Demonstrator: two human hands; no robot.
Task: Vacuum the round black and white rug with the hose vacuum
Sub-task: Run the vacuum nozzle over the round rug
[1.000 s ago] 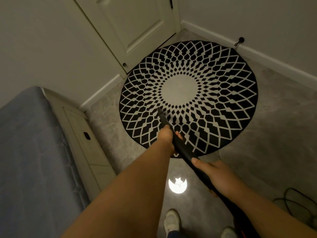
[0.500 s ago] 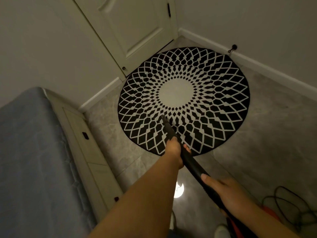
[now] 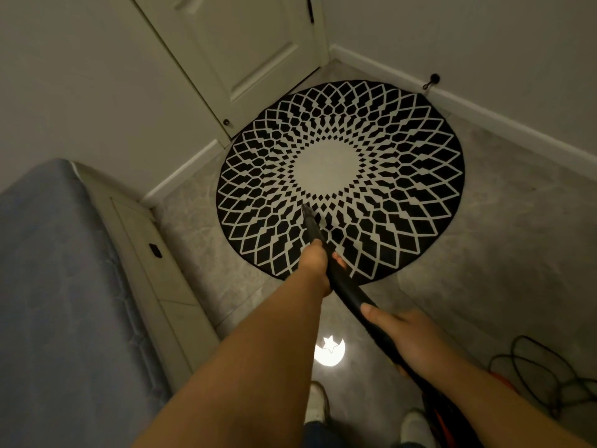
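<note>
The round black and white rug (image 3: 381,150) lies on the grey floor in the room's corner, with a plain pale disc at its middle. A long black vacuum hose wand (image 3: 342,279) slants from lower right up to the rug. Its narrow tip rests on the patterned ring just below and left of the pale disc. My left hand (image 3: 315,263) grips the wand near its front, over the rug's near edge. My right hand (image 3: 400,337) grips the wand farther back, above bare floor.
A bed with a blue cover (image 3: 55,302) and pale drawer base (image 3: 155,270) fills the left. A closed door (image 3: 245,50) and white baseboards (image 3: 504,121) border the rug. Black cable loops (image 3: 542,373) lie at lower right. A moon-shaped light patch (image 3: 329,350) glows near my shoes (image 3: 318,402).
The wand's tip has stayed on the rug's inner ring below the pale disc while the view shifted slightly. Both hands keep their grips on the wand.
</note>
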